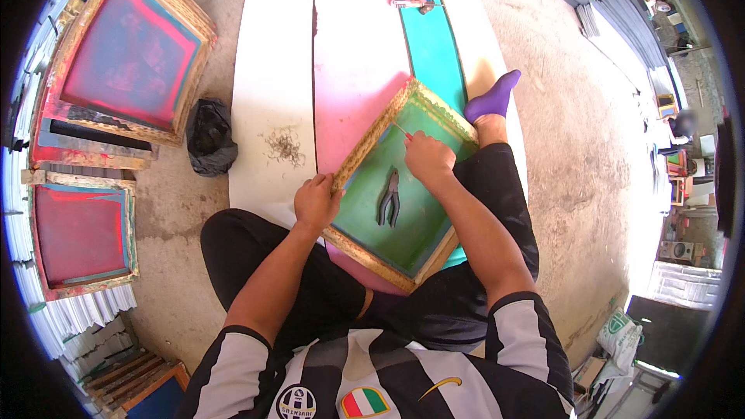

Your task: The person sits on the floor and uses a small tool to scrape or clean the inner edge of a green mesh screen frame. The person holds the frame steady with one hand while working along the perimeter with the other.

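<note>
The long white, pink and teal boards run away toward twelve o'clock across the concrete floor, serving as a work surface in front of the seated person. Across the person's lap rests a green-meshed wooden screen frame, tilted so its far corner points to one o'clock, likely to bring that edge within reach. The left hand is clamped on the frame's nine o'clock rail, steadying it. The right hand is closed around a thin red-handled tool aimed at the upper rail. Pliers lie loose on the mesh between both hands, kept handy.
</note>
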A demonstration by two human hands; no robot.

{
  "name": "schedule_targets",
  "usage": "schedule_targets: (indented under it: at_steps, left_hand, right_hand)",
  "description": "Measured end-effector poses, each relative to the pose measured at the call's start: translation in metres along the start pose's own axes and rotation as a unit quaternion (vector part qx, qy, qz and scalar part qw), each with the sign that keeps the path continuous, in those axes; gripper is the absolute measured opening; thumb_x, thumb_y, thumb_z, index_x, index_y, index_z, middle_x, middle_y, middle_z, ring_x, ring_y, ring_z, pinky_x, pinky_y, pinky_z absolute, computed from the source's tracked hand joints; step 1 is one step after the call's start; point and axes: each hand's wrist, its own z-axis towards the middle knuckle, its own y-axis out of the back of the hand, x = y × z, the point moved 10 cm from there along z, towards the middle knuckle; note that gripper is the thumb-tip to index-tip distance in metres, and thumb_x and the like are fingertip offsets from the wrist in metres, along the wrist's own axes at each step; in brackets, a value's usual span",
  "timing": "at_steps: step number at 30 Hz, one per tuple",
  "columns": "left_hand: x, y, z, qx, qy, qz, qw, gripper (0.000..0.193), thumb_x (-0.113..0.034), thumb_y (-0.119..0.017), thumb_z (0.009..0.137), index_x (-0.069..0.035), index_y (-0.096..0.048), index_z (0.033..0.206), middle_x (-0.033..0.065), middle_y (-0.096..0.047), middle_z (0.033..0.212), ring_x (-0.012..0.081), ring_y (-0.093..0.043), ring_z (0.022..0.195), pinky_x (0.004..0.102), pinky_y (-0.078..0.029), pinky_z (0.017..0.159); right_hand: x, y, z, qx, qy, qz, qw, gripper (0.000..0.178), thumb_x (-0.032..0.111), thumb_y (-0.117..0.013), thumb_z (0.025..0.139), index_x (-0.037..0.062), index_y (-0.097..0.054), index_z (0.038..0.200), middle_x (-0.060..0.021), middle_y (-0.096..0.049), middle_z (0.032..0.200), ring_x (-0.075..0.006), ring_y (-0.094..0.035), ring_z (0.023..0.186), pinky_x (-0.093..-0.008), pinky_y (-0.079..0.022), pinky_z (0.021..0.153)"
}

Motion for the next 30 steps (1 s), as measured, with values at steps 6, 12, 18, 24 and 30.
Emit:
schedule_targets:
  at_steps: [6, 12, 18, 24, 30]
  left_hand:
    - [-0.003, 0.000, 0.001, 0.002, 0.002, 0.005, 1.000, 0.044, -0.027, -0.078, 0.082, -0.005, -0.068, 0.118, 0.0105, -0.069, 0.104, 0.0333, -0.068, 0.095, 0.0448, -0.054, 0.083]
    - [-0.001, 0.001, -0.001, -0.021, -0.017, 0.018, 0.999, 0.041, -0.027, -0.078, 0.082, -0.005, -0.068, 0.115, 0.0108, -0.069, 0.102, 0.0334, -0.068, 0.092, 0.0450, -0.054, 0.080]
    - [0.000, 0.006, -0.001, -0.019, -0.015, 0.033, 0.999, 0.040, -0.026, -0.077, 0.082, -0.005, -0.068, 0.114, 0.0110, -0.069, 0.100, 0.0340, -0.068, 0.090, 0.0455, -0.055, 0.079]
    - [-0.014, -0.001, 0.003, -0.025, -0.030, 0.014, 0.999, 0.041, -0.027, -0.077, 0.083, -0.004, -0.068, 0.116, 0.0115, -0.069, 0.100, 0.0346, -0.067, 0.091, 0.0455, -0.054, 0.080]
    - [0.000, 0.006, -0.003, -0.039, -0.026, 0.027, 0.999, 0.042, -0.027, -0.077, 0.083, -0.004, -0.067, 0.117, 0.0113, -0.068, 0.101, 0.0344, -0.067, 0.092, 0.0457, -0.054, 0.080]
  right_hand:
    - [0.003, -0.012, 0.011, 0.087, -0.025, 0.019, 0.996, 0.042, 0.040, -0.044, 0.106, 0.0030, -0.063, 0.114, -0.0222, -0.073, 0.107, -0.0410, -0.071, 0.104, -0.0559, -0.058, 0.082]
    - [-0.007, -0.030, -0.002, 0.058, -0.042, 0.060, 0.996, 0.045, 0.042, -0.043, 0.106, 0.0022, -0.064, 0.113, -0.0253, -0.072, 0.112, -0.0440, -0.070, 0.105, -0.0574, -0.055, 0.087]
    - [-0.003, -0.045, -0.005, 0.071, -0.055, 0.061, 0.994, 0.049, 0.043, -0.043, 0.106, -0.0003, -0.057, 0.122, -0.0271, -0.070, 0.114, -0.0444, -0.069, 0.106, -0.0567, -0.054, 0.089]
    - [-0.031, -0.075, 0.024, 0.010, 0.036, 0.160, 0.986, 0.051, 0.046, -0.044, 0.106, -0.0001, -0.053, 0.125, -0.0264, -0.073, 0.105, -0.0444, -0.071, 0.102, -0.0580, -0.055, 0.087]
    - [-0.016, -0.049, 0.006, -0.001, 0.010, 0.073, 0.997, 0.047, 0.046, -0.047, 0.105, 0.0007, -0.058, 0.107, -0.0302, -0.071, 0.092, -0.0506, -0.070, 0.087, -0.0611, -0.055, 0.078]
